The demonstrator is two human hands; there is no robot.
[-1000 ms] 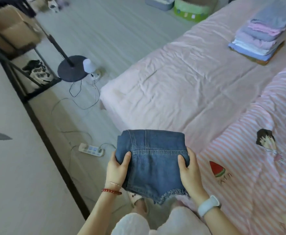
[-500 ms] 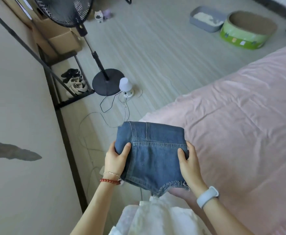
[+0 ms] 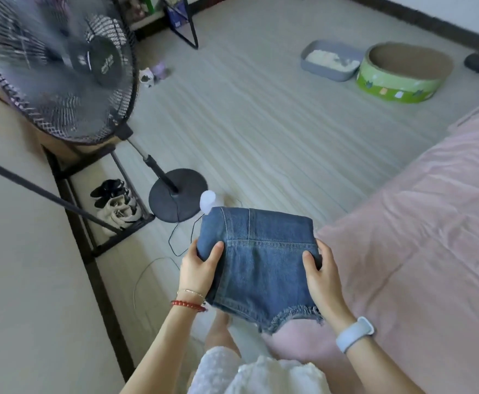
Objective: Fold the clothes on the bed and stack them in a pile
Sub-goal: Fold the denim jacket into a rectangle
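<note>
- Folded denim shorts (image 3: pixel 256 260) are up in the air, held off the bed's near corner — the pink bed (image 3: pixel 420 237) runs away toward 2 o'clock.
- Left hand (image 3: pixel 197 270) grips the left edge, thumb on top; right hand (image 3: pixel 322 275) grips the right edge the same way, fingers tucked beneath.
- Denim looks thick and fairly stiff, likely to keep its fold — the two-sided hold suits it, though the frayed hem (image 3: pixel 292 318) sags loose at 6 o'clock.
- The pile isn't in view; the under-fingers are hidden too.
- Fan (image 3: pixel 53 66) at 10 o'clock is blurred.
</note>
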